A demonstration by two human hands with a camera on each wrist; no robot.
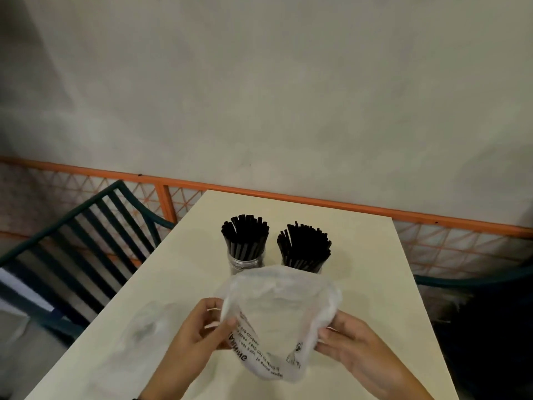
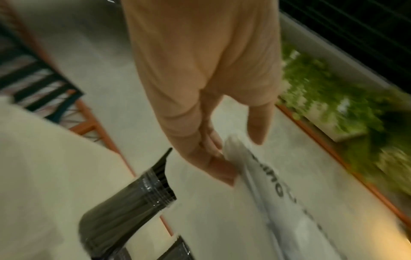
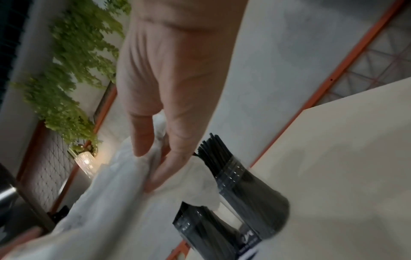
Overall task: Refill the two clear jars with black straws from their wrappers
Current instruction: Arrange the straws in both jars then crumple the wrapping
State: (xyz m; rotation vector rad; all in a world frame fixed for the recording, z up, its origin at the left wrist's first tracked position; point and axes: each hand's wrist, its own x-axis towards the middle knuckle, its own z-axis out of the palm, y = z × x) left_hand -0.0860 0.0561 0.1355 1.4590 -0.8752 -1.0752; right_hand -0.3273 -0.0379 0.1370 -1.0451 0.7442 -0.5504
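A: What are the hands doing?

B: Both are on one clear plastic wrapper [image 1: 277, 321] with black print, held up above the near part of the tabletop [image 1: 372, 284]. The left hand [image 1: 202, 333] pinches its left side between thumb and fingertips. The right hand [image 1: 349, 346] has its fingers curled round the bunched right side.

A: Does the wrapper look full?

B: It looks slack and crumpled, and I see no straws through it. In the left wrist view the wrapper [image 2: 273, 197] hangs from the fingers [image 2: 213, 163]; in the right wrist view the fingers [image 3: 175, 158] and thumb squeeze the gathered plastic [image 3: 120, 190].

A: And the jars?

B: Two clear jars stand side by side around the middle of the tabletop, nearer its far edge than the hands are. The left jar [image 1: 244, 262] and the right jar [image 1: 302, 265] are each packed with upright black straws [image 1: 246, 233]. The wrapper's top edge hides part of both jars.

A: Anything else on the table?

B: A second clear wrapper [image 1: 147, 321] lies flat near the left edge, blurred. A dark slatted chair [image 1: 86, 241] stands beyond that edge, and an orange railing [image 1: 288, 194] runs behind the far edge.
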